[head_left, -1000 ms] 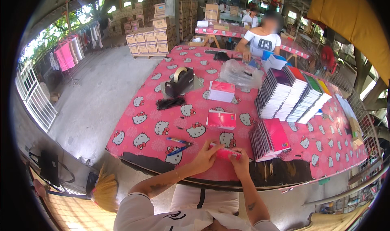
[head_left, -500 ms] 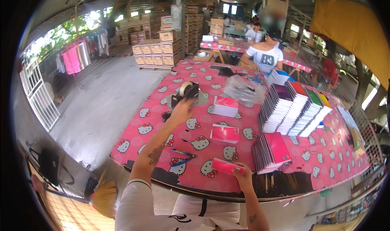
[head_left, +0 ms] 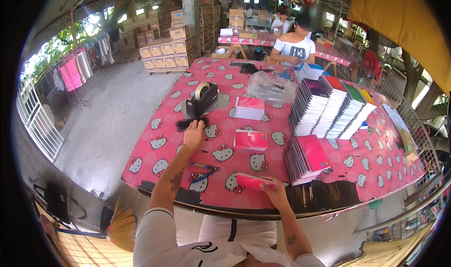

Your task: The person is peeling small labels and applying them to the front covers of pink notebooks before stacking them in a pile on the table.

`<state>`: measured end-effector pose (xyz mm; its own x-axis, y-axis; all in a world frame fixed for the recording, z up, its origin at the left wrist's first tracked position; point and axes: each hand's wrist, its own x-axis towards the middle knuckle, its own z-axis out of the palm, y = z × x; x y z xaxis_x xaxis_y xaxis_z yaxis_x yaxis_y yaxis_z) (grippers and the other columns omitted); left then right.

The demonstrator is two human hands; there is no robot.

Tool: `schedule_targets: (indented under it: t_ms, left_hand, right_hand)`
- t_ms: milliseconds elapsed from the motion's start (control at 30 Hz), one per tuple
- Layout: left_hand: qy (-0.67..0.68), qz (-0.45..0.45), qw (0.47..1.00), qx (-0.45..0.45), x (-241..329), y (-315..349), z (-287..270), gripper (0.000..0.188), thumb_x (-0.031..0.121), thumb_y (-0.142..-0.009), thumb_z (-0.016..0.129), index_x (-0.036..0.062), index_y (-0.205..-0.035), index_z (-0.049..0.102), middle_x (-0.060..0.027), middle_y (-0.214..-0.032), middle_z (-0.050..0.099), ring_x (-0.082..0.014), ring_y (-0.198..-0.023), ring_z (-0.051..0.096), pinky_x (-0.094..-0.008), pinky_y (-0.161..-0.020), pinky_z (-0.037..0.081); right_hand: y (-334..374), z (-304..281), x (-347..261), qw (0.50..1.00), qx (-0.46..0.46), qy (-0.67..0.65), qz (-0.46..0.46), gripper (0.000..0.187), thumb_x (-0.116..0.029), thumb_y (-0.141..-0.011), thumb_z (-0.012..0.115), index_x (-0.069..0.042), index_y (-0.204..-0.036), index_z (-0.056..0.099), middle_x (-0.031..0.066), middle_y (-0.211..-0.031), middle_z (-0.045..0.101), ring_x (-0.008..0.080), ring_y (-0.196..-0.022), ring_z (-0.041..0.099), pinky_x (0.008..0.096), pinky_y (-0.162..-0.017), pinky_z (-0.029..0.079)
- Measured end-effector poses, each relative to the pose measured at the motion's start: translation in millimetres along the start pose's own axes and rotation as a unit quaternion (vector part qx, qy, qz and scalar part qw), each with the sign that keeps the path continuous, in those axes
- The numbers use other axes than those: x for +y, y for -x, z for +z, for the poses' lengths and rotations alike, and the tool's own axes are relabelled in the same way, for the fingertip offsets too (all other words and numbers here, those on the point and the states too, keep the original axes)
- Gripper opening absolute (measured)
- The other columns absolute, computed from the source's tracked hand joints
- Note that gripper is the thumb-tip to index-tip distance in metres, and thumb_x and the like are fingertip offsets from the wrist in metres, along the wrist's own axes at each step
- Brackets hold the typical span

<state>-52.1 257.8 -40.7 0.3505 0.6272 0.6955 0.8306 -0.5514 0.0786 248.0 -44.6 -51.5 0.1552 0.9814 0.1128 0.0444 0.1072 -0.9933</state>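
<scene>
My left hand (head_left: 193,134) reaches over the table, fingers slightly apart at the near edge of a black bristly bundle (head_left: 183,125); I see nothing held in it. Just beyond stands a black tape dispenser (head_left: 201,102) with a roll of tape. My right hand (head_left: 274,190) grips a small pink notebook (head_left: 249,180) by its right end, near the table's front edge. Between the hands lie blue-handled pliers (head_left: 205,173). Further in, a loose pink notebook (head_left: 251,139) and a short stack of pink-covered pads (head_left: 250,108) rest on the cloth.
Pink spiral notebooks (head_left: 307,159) are stacked at the right, before taller notebook stacks (head_left: 324,109) with purple, red, green and yellow covers. A clear plastic bag (head_left: 270,87) lies behind. Across the table a person (head_left: 296,48) works. Cartons (head_left: 167,55) stand far left; a broom (head_left: 121,227) is nearby.
My left hand has come back from the tape dispenser to the black bundle. My right hand still holds the pink notebook. The view has shifted slightly.
</scene>
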Motion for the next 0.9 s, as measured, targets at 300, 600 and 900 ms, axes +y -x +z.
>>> schedule_targets:
  t_ms: [300, 600, 900]
  left_hand:
    - [0.527, -0.153, 0.823, -0.147, 164, 94, -64, 0.036, 0.027, -0.106, 0.053, -0.0007, -0.129, 0.050, -0.0183, -0.117, 0.063, -0.0272, -0.108, 0.063, -0.0380, -0.087, 0.051]
    - [0.457, -0.133, 0.870, -0.132, 193, 98, -109, 0.035, 0.021, -0.103, 0.056, -0.0015, -0.129, 0.055, -0.0225, -0.109, 0.062, -0.0335, -0.094, 0.064, -0.0406, -0.082, 0.050]
    - [0.376, -0.032, 0.922, -0.086, 167, 93, -117, 0.020, 0.007, -0.095, 0.066, 0.0006, -0.113, 0.068, -0.0139, -0.079, 0.062, -0.0219, -0.064, 0.058, -0.0336, -0.058, 0.046]
  right_hand:
    - [1, -4, -4, 1.000, 0.016, -0.021, 0.004, 0.027, -0.008, -0.094, 0.070, 0.000, -0.120, 0.069, 0.0038, -0.106, 0.071, 0.0098, -0.097, 0.062, 0.0255, -0.089, 0.049]
    - [2, -2, 7, 1.000, 0.002, 0.011, -0.017, 0.026, -0.007, -0.092, 0.072, 0.000, -0.118, 0.070, 0.0030, -0.104, 0.072, 0.0094, -0.097, 0.062, 0.0257, -0.088, 0.049]
    - [5, 6, -3, 0.997, 0.022, 0.067, -0.027, 0.028, -0.008, -0.090, 0.075, 0.000, -0.117, 0.071, 0.0030, -0.103, 0.072, 0.0086, -0.096, 0.062, 0.0254, -0.088, 0.049]
